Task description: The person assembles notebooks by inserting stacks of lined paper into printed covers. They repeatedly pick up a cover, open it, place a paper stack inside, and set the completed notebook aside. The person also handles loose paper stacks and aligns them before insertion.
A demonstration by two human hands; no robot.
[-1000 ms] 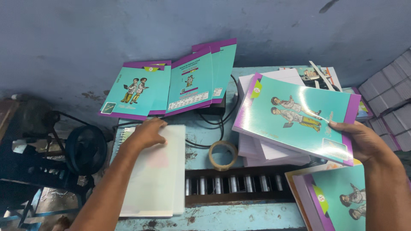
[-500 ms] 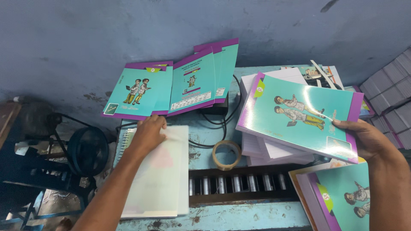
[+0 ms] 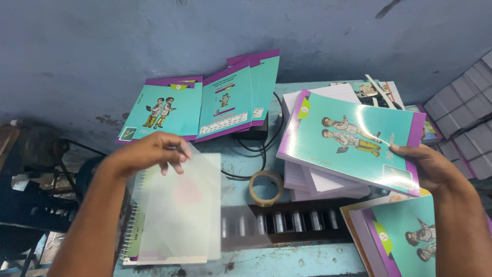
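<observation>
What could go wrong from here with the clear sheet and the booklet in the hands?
The left hand pinches the clear sheet by one edge only, so it may sag or slip. The right hand holds the booklet at one corner over an uneven paper stack; it might slide off.

- Light is soft, cool and rather dim, with a blue cast over the wall and desk (image 3: 241,166).
- A white glare streak crosses the glossy teal book cover (image 3: 353,141) in the right hand (image 3: 430,166).
- The clear sheet (image 3: 179,205) under the left hand (image 3: 148,151) is smeared with motion blur; its edges dissolve.
- The left edge sinks into deep shadow, with details there hard to read.
- The printed covers by the wall stay reasonably sharp.
</observation>
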